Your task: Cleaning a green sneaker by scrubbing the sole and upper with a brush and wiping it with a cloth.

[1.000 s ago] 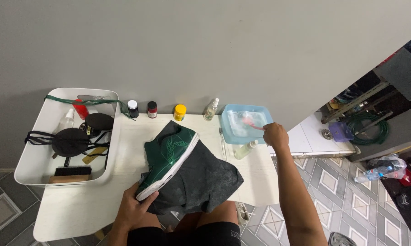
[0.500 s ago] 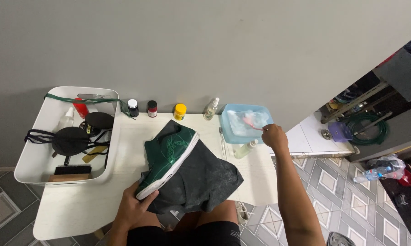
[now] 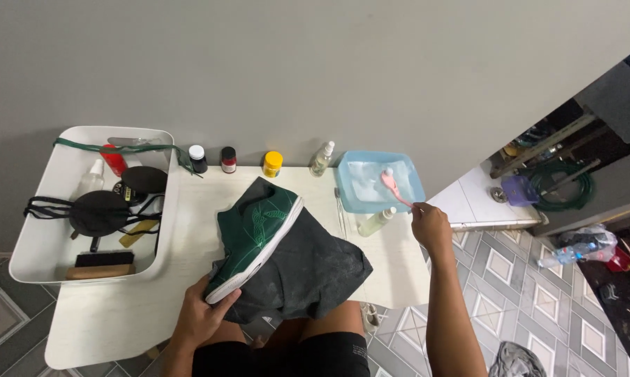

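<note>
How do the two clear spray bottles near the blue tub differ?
The spray bottle by the wall stands upright, left of the blue tub; the spray bottle in front of the tub lies tilted on the table, nearer the right hand. Both are clear with white tops.

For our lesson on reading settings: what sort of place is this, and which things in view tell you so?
Probably a home shoe-cleaning corner: a green sneaker held on a dark cloth, a blue basin of soapy water, and a white tub with brushes and bottles.
</note>
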